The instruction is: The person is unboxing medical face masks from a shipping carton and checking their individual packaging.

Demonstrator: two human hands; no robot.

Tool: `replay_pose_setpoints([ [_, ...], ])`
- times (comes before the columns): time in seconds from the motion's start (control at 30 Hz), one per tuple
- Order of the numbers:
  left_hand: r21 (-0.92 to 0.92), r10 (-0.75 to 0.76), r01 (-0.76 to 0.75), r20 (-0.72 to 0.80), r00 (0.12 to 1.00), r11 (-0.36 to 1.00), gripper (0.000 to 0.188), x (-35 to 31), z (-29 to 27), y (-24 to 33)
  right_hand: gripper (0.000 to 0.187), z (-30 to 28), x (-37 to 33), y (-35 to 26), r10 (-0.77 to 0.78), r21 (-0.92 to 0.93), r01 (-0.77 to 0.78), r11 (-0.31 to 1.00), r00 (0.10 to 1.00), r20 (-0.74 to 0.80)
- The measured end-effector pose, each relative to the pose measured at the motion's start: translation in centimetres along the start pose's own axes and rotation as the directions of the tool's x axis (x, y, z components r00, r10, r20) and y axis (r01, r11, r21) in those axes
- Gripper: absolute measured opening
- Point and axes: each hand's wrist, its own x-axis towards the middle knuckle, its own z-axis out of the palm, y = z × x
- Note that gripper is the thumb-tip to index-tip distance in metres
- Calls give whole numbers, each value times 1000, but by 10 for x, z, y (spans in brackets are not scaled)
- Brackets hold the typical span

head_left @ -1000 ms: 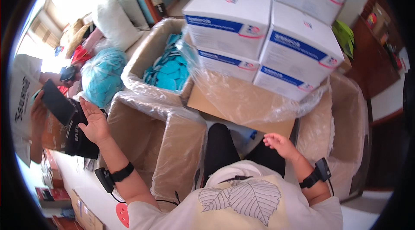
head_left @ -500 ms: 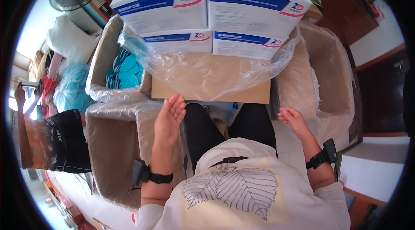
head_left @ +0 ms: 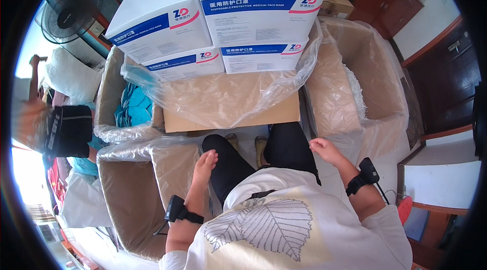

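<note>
Both hands are empty here. The left hand (head_left: 205, 161) is open with the fingers loosely together, resting right at the plastic-lined edge of the left carton (head_left: 133, 189), just beside the person's left knee. The right hand (head_left: 324, 149) is loosely curled, gripping nothing, hovering by the right knee and close to the rim of the right carton (head_left: 355, 87), which also has a clear plastic liner. Each wrist has a black band with a small device on it. Straight ahead is a flat cardboard sheet (head_left: 233, 117) under a loose plastic film (head_left: 228, 95), and on it sit stacked white boxes (head_left: 253, 11) with blue stripes. Off to the left, another lined carton holds blue masks (head_left: 133, 105). Another person in black shorts (head_left: 68, 130) stands at the far left, and a fan (head_left: 68, 8) sits in the top left.
</note>
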Motion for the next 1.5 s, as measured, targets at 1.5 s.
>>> replay_pose_setpoints([
  [1.5,601,-398,295,43,916,743,50,108,-75,-178,59,26,40,136,183,-418,17,908,882,434],
])
